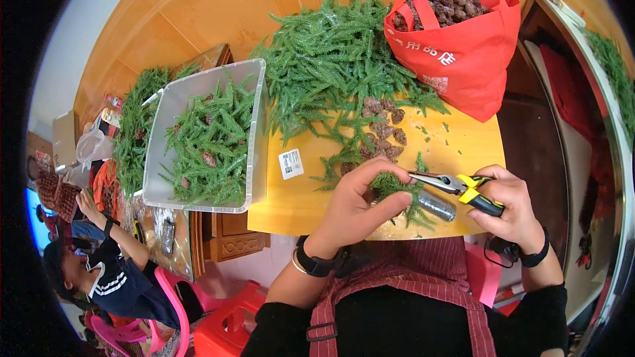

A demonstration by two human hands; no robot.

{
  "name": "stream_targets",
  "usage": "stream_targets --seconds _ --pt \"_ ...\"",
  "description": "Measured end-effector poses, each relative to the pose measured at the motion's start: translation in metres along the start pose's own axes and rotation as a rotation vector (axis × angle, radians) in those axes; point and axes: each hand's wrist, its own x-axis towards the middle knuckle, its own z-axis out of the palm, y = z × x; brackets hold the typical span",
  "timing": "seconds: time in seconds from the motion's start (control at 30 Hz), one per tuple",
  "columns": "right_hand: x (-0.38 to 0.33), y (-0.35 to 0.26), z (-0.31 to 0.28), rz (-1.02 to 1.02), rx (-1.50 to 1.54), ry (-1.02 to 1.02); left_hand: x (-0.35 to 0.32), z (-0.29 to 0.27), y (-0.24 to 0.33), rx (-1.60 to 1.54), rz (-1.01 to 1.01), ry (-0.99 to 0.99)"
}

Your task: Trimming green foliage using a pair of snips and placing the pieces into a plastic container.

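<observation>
Fingers curled, my left hand [357, 208] grips a green artificial pine sprig [389, 186] near the table's front edge. My right hand [510, 210] is closed around pliers [471, 192] with yellow and black handles. The tips of the pliers reach the fingers of my left hand, beside the sprig; exactly what lies between the jaws is too small to tell. Under the pliers lies a dark grey, shiny cylinder [438, 207], perhaps a roll or bundle. Just beyond my hands, several brown pine cones [383, 130] are gathered on the yellow table [297, 205].
A heap of green pine sprigs [331, 53] covers the table's back. A red bag [456, 69] full of pine cones stands back right. Left is a clear plastic bin [258, 132] of sprigs with cones. A white card [291, 164] lies nearby. Another person [126, 277] sits far left.
</observation>
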Motion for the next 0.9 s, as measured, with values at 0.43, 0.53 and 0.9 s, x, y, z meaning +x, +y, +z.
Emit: stream_targets --seconds 0.43,0.53,0.9 --pt "-0.001 0.003 0.000 0.046 0.049 -0.010 0.002 -0.006 -0.002 0.180 0.158 -0.002" --pt "0.001 0.001 -0.004 0.001 0.007 -0.024 0.003 -0.007 0.000 0.187 0.147 0.022" --pt "0.007 0.002 -0.017 -0.051 0.012 -0.116 0.008 -0.014 -0.002 0.251 0.184 -0.056"
